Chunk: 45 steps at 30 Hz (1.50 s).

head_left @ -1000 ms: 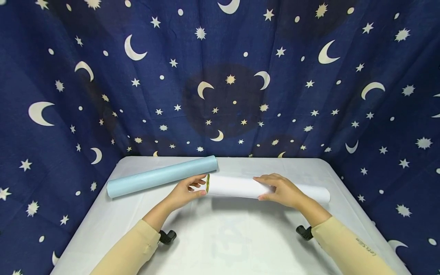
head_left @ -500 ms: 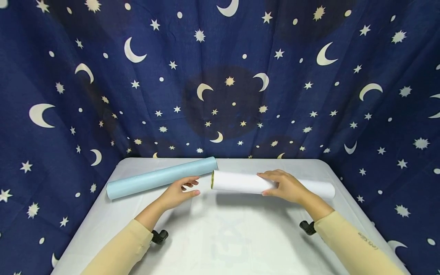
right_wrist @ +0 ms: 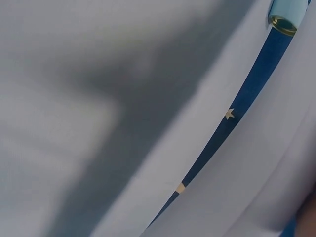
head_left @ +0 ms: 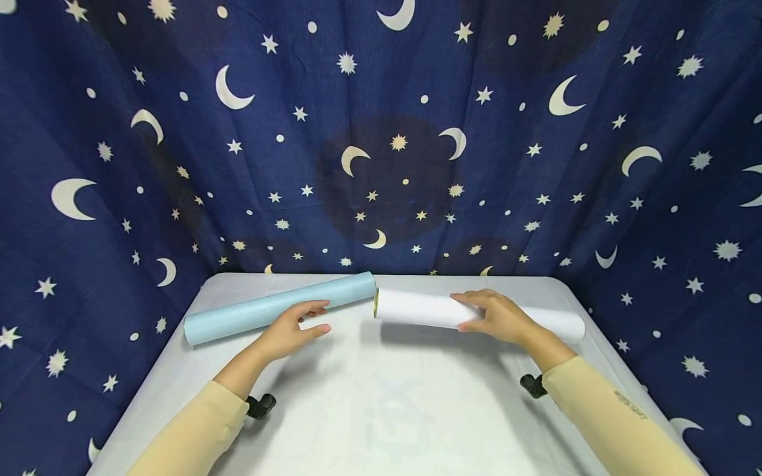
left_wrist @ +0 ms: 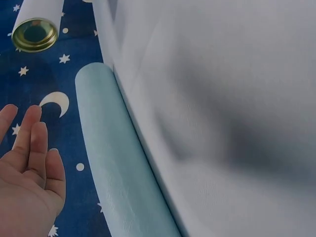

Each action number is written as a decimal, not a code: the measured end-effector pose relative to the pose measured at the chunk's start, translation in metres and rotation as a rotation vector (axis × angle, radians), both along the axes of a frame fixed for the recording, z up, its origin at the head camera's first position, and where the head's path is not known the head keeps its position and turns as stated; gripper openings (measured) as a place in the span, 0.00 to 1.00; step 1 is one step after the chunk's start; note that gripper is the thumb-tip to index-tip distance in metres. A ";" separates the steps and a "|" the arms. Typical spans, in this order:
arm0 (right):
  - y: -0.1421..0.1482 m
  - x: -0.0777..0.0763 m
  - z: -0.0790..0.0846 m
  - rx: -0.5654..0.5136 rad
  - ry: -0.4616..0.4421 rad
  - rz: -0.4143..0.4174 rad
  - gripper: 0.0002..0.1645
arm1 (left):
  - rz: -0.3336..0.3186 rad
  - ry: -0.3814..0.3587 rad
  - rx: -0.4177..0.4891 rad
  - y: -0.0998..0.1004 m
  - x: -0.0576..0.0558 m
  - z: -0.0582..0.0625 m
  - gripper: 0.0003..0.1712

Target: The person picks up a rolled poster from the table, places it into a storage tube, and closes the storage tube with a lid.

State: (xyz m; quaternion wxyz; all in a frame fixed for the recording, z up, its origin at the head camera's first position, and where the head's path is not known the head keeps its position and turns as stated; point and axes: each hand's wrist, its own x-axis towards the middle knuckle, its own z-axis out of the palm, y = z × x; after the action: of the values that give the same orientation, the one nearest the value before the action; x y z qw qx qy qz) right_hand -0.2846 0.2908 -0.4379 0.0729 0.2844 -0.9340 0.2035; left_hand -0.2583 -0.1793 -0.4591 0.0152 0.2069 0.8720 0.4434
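Note:
My right hand (head_left: pixel 500 318) grips a white tube (head_left: pixel 423 308) around its middle, thumb on the near side and fingers over the top. The tube is held level above the table, its shadow below it, and its gold metal end (left_wrist: pixel 34 34) faces left. My left hand (head_left: pixel 288 330) holds nothing; its fingers are spread and loosely bent, apart from the white tube. Behind that hand a light blue tube (head_left: pixel 238 320) lies slantwise on the table. Its metal-rimmed end (right_wrist: pixel 284 24) shows at the top of the right wrist view.
A white cloth (head_left: pixel 393 403) covers the table. Blue curtains (head_left: pixel 381 132) with moons and stars hang behind it and at both sides. Black wrist mounts (head_left: pixel 260 406) sit under both forearms.
My left hand has let go of the white tube's end and drawn back to the left. My right hand has carried the tube slightly right and farther back.

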 end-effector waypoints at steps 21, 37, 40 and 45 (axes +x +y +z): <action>0.016 -0.026 -0.015 0.023 -0.018 -0.055 0.44 | 0.127 0.147 -0.151 -0.030 0.018 -0.007 0.33; 0.021 -0.041 -0.030 0.056 -0.040 -0.130 0.43 | 0.192 0.256 -0.222 -0.053 0.029 -0.015 0.34; 0.022 -0.043 -0.032 0.065 -0.036 -0.127 0.43 | 0.201 0.265 -0.237 -0.057 0.030 -0.017 0.32; 0.023 -0.048 -0.036 0.078 -0.021 -0.122 0.44 | 0.220 0.288 -0.263 -0.062 0.032 -0.019 0.31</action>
State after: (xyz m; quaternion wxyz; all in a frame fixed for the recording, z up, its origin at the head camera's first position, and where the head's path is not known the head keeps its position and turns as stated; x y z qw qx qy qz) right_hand -0.3330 0.3138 -0.4741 0.0642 0.2277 -0.9575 0.1649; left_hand -0.2262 -0.2413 -0.4781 -0.1310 0.1680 0.9328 0.2907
